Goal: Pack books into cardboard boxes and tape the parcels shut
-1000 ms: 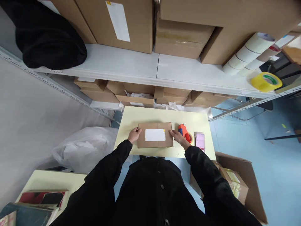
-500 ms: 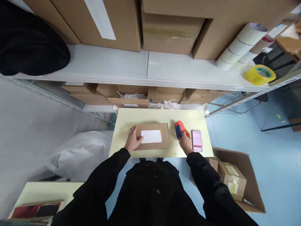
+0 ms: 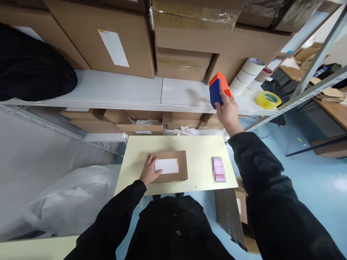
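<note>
On the pale yellow table (image 3: 200,144) lies a closed cardboard box (image 3: 182,164) with a white label (image 3: 169,166) on top. My left hand (image 3: 150,170) grips the box's left end, its thumb over the label's edge. Raised in front of the shelf, my right hand (image 3: 228,111) is closed around an orange-and-blue hand tool (image 3: 217,92) that looks like a tape dispenser. A phone (image 3: 218,169), its screen blurred out, lies at the table's right side.
The grey shelf (image 3: 119,88) beyond the table bears large cartons (image 3: 130,36), white rolls (image 3: 248,74), a yellow tape roll (image 3: 268,100) and black cloth (image 3: 35,68). More boxes (image 3: 93,124) stand underneath. A white plastic bag (image 3: 76,202) sits left, an open carton (image 3: 227,216) right.
My right hand has lifted the orange-and-blue tape dispenser off the table, up and forward to the shelf. The left hand stays on the box. The view has tilted up.
</note>
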A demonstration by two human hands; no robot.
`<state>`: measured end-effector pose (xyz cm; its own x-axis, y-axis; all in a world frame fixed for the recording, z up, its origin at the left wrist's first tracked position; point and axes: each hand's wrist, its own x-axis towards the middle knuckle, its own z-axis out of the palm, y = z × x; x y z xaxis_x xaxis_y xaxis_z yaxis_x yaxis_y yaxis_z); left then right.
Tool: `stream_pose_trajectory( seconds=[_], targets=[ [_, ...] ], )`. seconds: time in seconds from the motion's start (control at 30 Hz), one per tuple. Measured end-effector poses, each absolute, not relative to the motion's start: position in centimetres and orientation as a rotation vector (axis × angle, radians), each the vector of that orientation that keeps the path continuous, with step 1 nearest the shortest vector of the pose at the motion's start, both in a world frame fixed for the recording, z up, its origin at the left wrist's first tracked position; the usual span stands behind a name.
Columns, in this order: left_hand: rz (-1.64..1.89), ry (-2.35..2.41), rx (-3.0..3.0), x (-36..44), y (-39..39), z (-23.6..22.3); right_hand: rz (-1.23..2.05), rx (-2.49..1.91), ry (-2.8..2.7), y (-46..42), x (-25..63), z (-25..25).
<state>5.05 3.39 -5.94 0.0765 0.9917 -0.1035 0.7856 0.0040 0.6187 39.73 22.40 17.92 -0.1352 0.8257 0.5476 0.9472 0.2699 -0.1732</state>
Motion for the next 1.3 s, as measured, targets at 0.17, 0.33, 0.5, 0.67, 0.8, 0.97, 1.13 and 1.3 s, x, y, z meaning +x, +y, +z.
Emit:
stream_pose_trajectory(
  seconds=[0.17,0.33,0.5,0.67,0.8,0.97,1.13,1.3],
  targets=[
    [0.542,1.769,1.823,5.0,3.2,-6.4,-0.323,-1.733,-2.066,29.8,38.8,17.9],
    [0.578,1.774,1.841,4.8,3.1,-7.2,-0.308,-1.761,-2.133,32.5,38.5,15.7],
    [0.58,1.808,1.803,4.8,3.1,-7.1,-0.251,-1.621,-2.209,33.4,39.2,14.4],
    [0.581,1.856,1.707,5.0,3.1,-6.0,-0.202,-1.423,-2.135,29.4,39.7,14.8],
    [0.597,1.924,1.552,4.8,3.0,-5.7,0.002,-1.294,-1.99,21.7,39.7,10.8],
    [0.565,2.012,1.165,3.5,3.7,-5.4,0.893,-1.455,-1.812,11.2,38.0,-0.7],
    [0.51,1.859,0.785,2.6,4.7,-5.0,1.801,-1.729,-1.293,5.9,34.7,-6.8],
    [0.591,1.755,0.733,2.9,4.3,-4.6,1.823,-1.613,-0.994,4.3,32.7,-6.7]
  ],
)
